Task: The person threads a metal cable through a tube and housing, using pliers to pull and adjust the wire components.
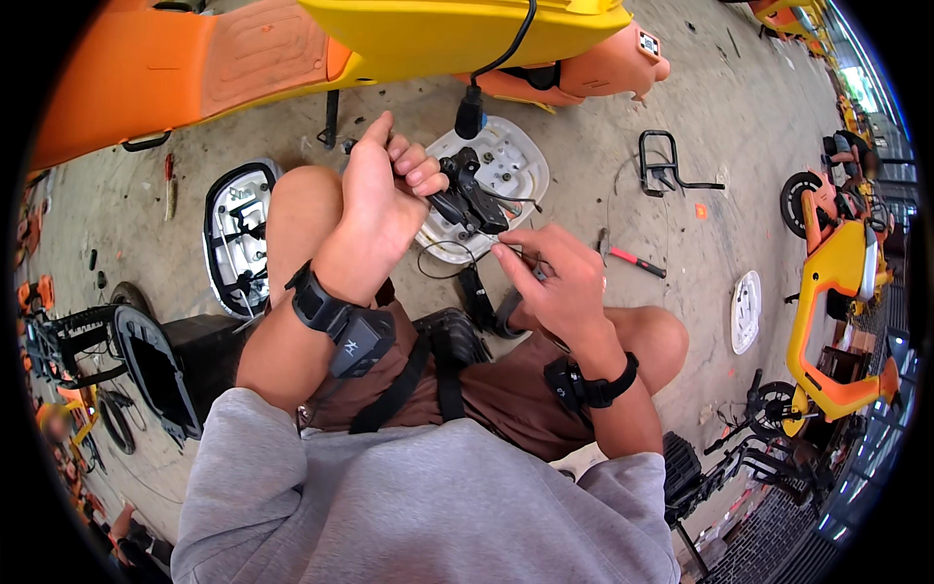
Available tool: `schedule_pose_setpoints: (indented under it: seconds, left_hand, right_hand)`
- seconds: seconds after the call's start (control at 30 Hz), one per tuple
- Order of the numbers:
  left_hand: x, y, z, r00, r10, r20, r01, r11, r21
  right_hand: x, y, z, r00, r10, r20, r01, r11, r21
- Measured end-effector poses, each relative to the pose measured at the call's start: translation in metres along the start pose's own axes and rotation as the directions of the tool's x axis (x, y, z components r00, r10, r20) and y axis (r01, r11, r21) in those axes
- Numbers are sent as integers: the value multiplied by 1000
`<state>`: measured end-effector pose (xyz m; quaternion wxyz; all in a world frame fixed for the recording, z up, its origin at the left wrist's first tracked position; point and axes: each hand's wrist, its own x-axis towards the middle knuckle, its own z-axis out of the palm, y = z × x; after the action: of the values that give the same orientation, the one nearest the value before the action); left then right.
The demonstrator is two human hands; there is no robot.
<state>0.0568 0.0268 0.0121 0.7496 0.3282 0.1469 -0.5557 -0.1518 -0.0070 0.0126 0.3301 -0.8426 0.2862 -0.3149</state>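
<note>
My left hand is wrapped round a black lever assembly, which looks like a brake lever. Its fingers curl toward me, with the thumb pointing away. To the right and a little nearer, my right hand pinches a thin cable beside the lower end of the lever assembly; the fingertips partly hide it. A thin black cable loops below the assembly. Beneath both lies a white plastic cover on the floor, with fittings on its inner side.
An orange-and-yellow scooter body spans the far side, with a black cable and plug hanging from it. A red-handled hammer and a black metal bracket lie right. Another white cover lies left, beside my knee.
</note>
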Motion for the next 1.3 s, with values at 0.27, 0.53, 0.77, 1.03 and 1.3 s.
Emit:
schedule_pose_setpoints:
  seconds: [0.27,0.53,0.77,1.03,1.3]
  left_hand:
    - [-3,-4,2,999,35,-6,-35,998,49]
    - [-8,-4,9,996,92,-5,-92,993,69]
    - [-11,-4,6,995,102,22,-103,991,88]
    - [-14,-7,9,990,136,25,-138,982,130]
    - [-14,-11,8,977,207,55,-213,961,175]
  right_hand:
    - [0,-3,0,997,55,48,-54,998,-25]
    - [-5,4,5,988,63,139,-53,996,-70]
    - [-6,-2,7,983,123,139,-117,992,-51]
    - [-5,-9,14,976,176,126,-172,984,-39]
    - [-4,-6,14,930,320,182,-335,941,56]
